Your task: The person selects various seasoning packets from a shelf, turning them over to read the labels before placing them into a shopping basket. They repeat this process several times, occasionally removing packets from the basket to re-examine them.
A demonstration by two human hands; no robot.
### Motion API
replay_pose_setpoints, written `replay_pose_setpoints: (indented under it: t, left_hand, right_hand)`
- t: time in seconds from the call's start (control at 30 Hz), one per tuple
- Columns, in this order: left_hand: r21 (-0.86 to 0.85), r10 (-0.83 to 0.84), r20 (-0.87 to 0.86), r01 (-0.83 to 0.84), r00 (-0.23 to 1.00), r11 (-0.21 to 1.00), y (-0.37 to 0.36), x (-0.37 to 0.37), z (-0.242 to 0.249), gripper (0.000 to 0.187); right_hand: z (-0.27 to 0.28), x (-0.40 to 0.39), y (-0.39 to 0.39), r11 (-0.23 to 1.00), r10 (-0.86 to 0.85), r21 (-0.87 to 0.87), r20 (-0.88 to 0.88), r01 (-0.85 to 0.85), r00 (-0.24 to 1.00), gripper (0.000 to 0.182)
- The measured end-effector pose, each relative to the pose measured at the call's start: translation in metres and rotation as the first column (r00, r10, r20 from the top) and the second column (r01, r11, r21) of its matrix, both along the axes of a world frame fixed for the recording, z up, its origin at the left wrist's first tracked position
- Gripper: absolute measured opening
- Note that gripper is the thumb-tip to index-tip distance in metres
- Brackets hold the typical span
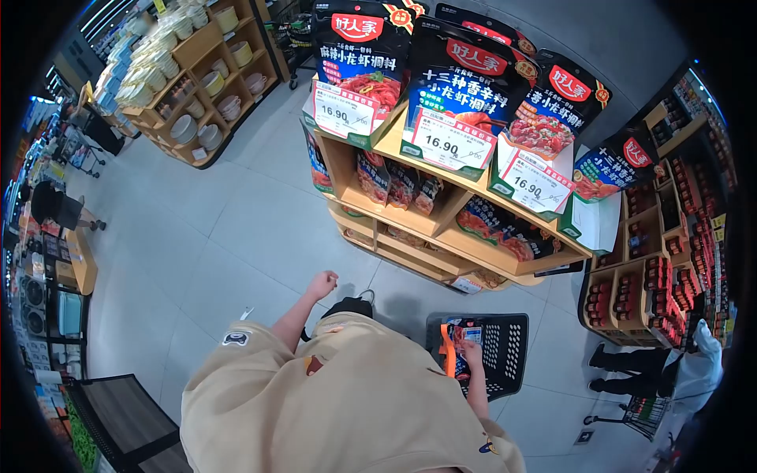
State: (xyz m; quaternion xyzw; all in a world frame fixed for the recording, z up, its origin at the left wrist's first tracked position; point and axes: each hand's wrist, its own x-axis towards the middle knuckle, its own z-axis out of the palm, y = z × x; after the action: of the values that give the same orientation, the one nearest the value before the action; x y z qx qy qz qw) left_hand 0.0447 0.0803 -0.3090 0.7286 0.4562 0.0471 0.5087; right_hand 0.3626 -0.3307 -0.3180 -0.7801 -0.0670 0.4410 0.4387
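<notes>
My left hand (322, 284) hangs above the floor, left of the wooden display shelf (441, 225), with its fingers curled and nothing visible in them. On the right, my right hand (471, 353) is at a black shopping basket (512, 355), its fingers closed beside an orange strap (449, 351). A dark seasoning packet (467, 331) with a red food picture lies in the basket, next to that hand. Whether the fingers hold the packet or the strap is too small to tell. Large black seasoning packs (457, 79) stand upright on the shelf top behind price cards.
A crockery shelf (189, 94) stands at the upper left. At the right are shelves of red-packed goods (658, 276) and a person (646, 366) beside a shopping cart (639, 414). Another person (55, 206) is at the far left. A black mesh panel (122, 418) stands lower left.
</notes>
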Motion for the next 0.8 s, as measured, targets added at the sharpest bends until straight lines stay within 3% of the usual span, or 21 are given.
replay_pose_setpoints:
  t: [0.1, 0.13, 0.17, 0.23, 0.27, 0.33, 0.43, 0.53, 0.63, 0.7, 0.8]
  left_hand:
    - [0.229, 0.169, 0.281, -0.237, 0.945, 0.944, 0.038, 0.04, 0.072, 0.022]
    - [0.296, 0.211, 0.335, -0.315, 0.918, 0.902, 0.053, 0.055, 0.109, 0.021]
    - [0.341, 0.209, 0.451, -0.384, 0.868, 0.858, 0.071, 0.067, 0.138, 0.019]
    - [0.337, 0.182, 0.645, -0.489, 0.742, 0.804, 0.099, 0.086, 0.205, 0.017]
    - [0.296, 0.167, 0.722, -0.518, 0.671, 0.802, 0.112, 0.093, 0.238, 0.016]
    - [0.383, 0.039, 0.807, -0.572, 0.59, 0.726, 0.155, 0.104, 0.268, 0.015]
    - [0.395, -0.015, 0.846, -0.607, 0.533, 0.69, 0.181, 0.114, 0.334, 0.015]
    - [0.415, -0.101, 0.87, -0.607, 0.482, 0.678, 0.214, 0.127, 0.363, 0.019]
    - [0.422, -0.102, 0.843, -0.53, 0.529, 0.735, 0.235, 0.138, 0.38, 0.033]
    - [0.477, -0.1, 0.794, -0.512, 0.6, 0.715, 0.25, 0.148, 0.38, 0.042]
    - [0.497, -0.092, 0.739, -0.449, 0.667, 0.743, 0.266, 0.16, 0.374, 0.054]
  right_hand:
    - [0.026, 0.007, 0.01, 0.999, 0.027, -0.046, 0.084, -0.023, 0.996, 0.019]
    - [-0.004, 0.018, 0.0, 0.994, 0.111, 0.0, 0.157, -0.112, 0.981, 0.02]
    - [-0.003, 0.021, 0.002, 0.999, 0.043, 0.021, 0.119, -0.046, 0.992, 0.02]
    - [0.005, 0.026, 0.009, 0.968, 0.244, -0.131, 0.322, -0.212, 0.915, 0.02]
    - [0.012, 0.026, 0.016, 0.969, 0.24, -0.131, 0.325, -0.208, 0.915, 0.02]
    - [0.027, 0.026, 0.032, 0.91, 0.385, -0.294, 0.33, -0.294, 0.862, 0.022]
    - [0.051, 0.016, 0.054, 0.945, 0.323, -0.167, 0.34, -0.282, 0.883, 0.023]
    - [0.103, -0.001, 0.085, 0.959, 0.271, -0.162, 0.276, -0.234, 0.922, 0.023]
    - [0.113, 0.002, 0.092, 0.972, 0.218, -0.151, 0.271, -0.183, 0.938, 0.023]
    - [0.135, 0.01, 0.103, 0.953, 0.3, -0.117, 0.501, -0.28, 0.812, 0.022]
    - [0.213, 0.024, 0.13, 0.973, 0.219, -0.069, 0.576, -0.22, 0.788, 0.021]
